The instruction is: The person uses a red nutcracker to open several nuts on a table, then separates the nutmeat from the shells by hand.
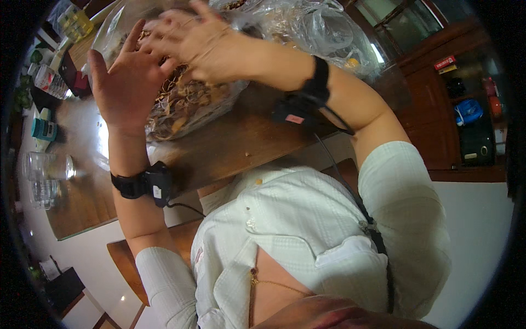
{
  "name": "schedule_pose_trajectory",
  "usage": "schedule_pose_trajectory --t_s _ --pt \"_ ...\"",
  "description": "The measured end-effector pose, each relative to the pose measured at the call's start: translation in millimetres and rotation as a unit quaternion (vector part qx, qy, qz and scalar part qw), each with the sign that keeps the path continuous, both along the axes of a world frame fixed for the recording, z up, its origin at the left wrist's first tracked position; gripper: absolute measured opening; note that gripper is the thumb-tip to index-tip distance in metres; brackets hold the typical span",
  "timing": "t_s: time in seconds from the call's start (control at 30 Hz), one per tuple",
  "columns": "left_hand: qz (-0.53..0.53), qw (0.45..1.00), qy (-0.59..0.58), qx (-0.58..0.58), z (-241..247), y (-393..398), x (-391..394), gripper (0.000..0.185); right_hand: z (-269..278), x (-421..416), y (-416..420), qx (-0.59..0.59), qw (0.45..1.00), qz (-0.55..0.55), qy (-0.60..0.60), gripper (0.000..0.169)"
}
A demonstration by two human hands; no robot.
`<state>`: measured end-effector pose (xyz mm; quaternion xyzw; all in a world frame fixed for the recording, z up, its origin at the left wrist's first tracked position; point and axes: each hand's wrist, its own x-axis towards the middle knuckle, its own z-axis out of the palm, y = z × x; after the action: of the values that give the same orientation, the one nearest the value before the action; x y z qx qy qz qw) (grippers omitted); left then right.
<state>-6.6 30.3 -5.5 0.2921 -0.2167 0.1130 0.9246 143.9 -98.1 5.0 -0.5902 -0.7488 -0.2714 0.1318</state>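
A large clear plastic bag [236,92] lies on the wooden table, holding dried, curled brown pieces [181,107] that look like dried slices or peel. Above it my left hand [131,88] is raised, palm facing me, thumb and fingers apart, with nothing in it. My right hand [209,49] reaches across from the right and overlaps the left fingers; motion blurs it. Its fingers look spread and hold nothing that I can see. Whether the two hands touch cannot be told. Each forearm wears a black strapped device with a cable.
More clear plastic bags [320,33] lie at the back right. Glass jars [47,164] and a teal-and-white device [44,129] stand on the left. The table's near edge [246,164] runs before my body. A wooden cabinet [435,119] is at the right.
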Motion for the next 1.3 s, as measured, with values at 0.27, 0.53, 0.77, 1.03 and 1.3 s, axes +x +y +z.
schedule_pose_trajectory --t_s 0.27,0.53,0.77,1.03,1.3 --pt "0.18 0.98 0.027 0.078 10 -2 -10 0.069 47 125 -185 -0.109 0.923 -0.244 0.276 0.051" --pt "0.172 0.966 0.055 0.184 -7 -5 -1 0.052 -16 167 -284 -0.157 0.902 -0.377 0.138 0.03" --pt "0.179 0.962 0.075 0.194 -14 -6 7 0.05 28 188 -236 0.051 0.952 -0.27 0.133 0.022" --pt "0.192 0.957 0.07 0.204 -15 -6 4 0.051 42 137 -248 -0.203 0.942 -0.208 0.165 0.02" --pt "0.185 0.953 0.09 0.222 -17 -13 2 0.053 37 106 -247 -0.465 0.778 -0.337 0.255 0.026"
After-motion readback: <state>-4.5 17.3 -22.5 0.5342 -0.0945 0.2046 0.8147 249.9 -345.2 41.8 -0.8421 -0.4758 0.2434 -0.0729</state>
